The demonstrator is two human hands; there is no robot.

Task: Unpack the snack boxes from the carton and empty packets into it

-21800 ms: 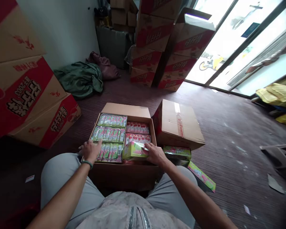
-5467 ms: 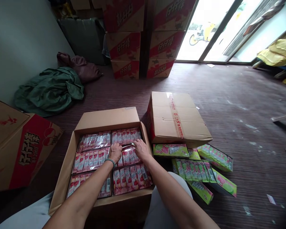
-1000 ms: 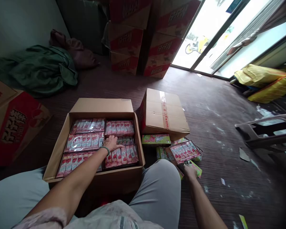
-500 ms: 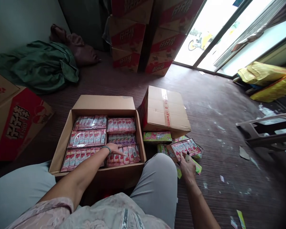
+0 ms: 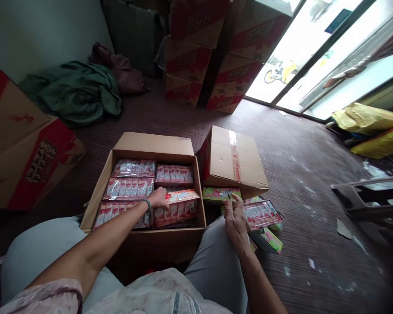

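Five clear-topped packs of pink-and-red sachets [image 5: 129, 188] show in the open carton [image 5: 170, 239] between the person's knees, three in the left column and one at the far end of the right column, plus a tilted pack [image 5: 185, 195] nearer. This last pack turns its orange-and-white side upward, with red sachets showing directly below. The left hand [image 5: 157, 198], a green bracelet [image 5: 147, 204] at its wrist, closes on that pack's left end, thumb toward the person and fingers behind.

The right hand [image 5: 236, 221] is outside the carton, over the right knee, its fingers bunched and pointing away. Its fingertips are near a green box [image 5: 219, 193] that lies just in front of a taped carton [image 5: 239, 159]. Something dark shows between them, too small to name, so I cannot tell whether this hand holds anything.

Just right of the right hand, a red-windowed pack [image 5: 263, 215] lies on a loose pile of green packs [image 5: 273, 241] on the floor [image 5: 291, 148]. Farther off are stacked red-and-tan cartons [image 5: 186, 61], a green cloth [image 5: 85, 93] and yellow sacks [image 5: 368, 117].
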